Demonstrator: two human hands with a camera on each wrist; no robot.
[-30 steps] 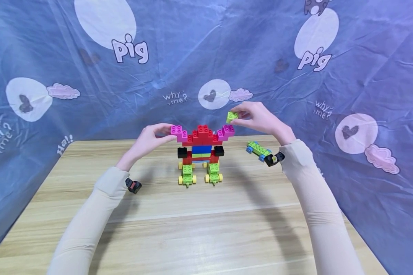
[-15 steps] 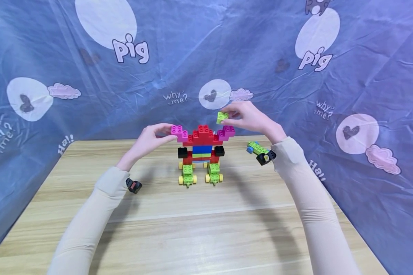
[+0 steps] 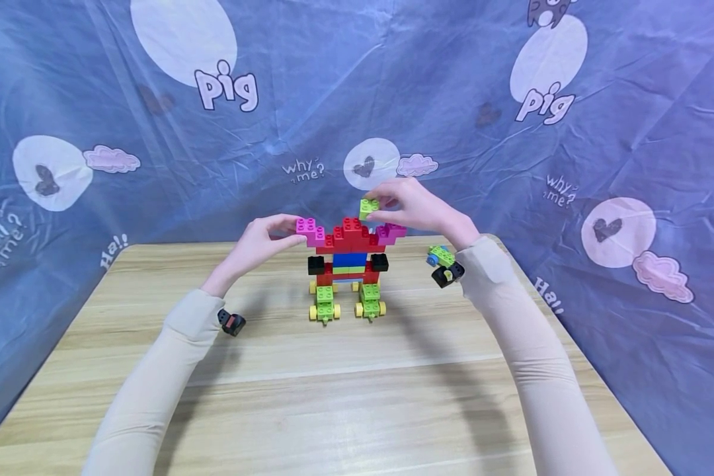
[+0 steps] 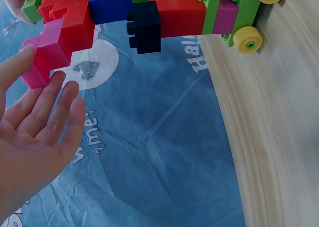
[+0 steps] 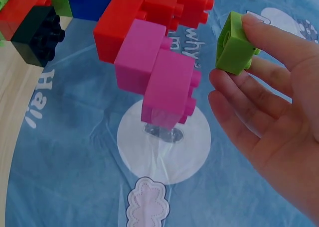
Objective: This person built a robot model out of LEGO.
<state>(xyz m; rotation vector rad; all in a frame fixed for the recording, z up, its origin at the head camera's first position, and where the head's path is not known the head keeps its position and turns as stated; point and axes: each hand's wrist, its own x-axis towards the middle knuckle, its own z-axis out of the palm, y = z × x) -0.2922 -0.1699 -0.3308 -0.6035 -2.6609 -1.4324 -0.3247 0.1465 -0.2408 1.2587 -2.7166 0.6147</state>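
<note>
A toy-brick figure stands upright on the table, with a red stepped top (image 3: 351,237), a blue middle (image 3: 350,259), black bricks at its sides and green wheeled feet (image 3: 324,304). My left hand (image 3: 268,239) pinches the pink brick (image 3: 305,226) at the end of the figure's left arm between thumb and fingers. Between the thumb and fingers of my right hand (image 3: 413,205) is a light green brick (image 5: 234,44), held just above and to the right of the red top. In the right wrist view the green brick hangs apart from the pink arm (image 5: 167,85), its hollow underside showing.
A green wheeled base (image 3: 441,256) with blue wheels lies on the wooden table (image 3: 309,396) at the back right, partly hidden by the right wrist camera (image 3: 447,274). Behind the table hangs a blue printed cloth (image 3: 309,79).
My right hand has moved left with the green brick, from over the right pink arm to near the red top, and slightly lower. The left hand and the figure have stayed put.
</note>
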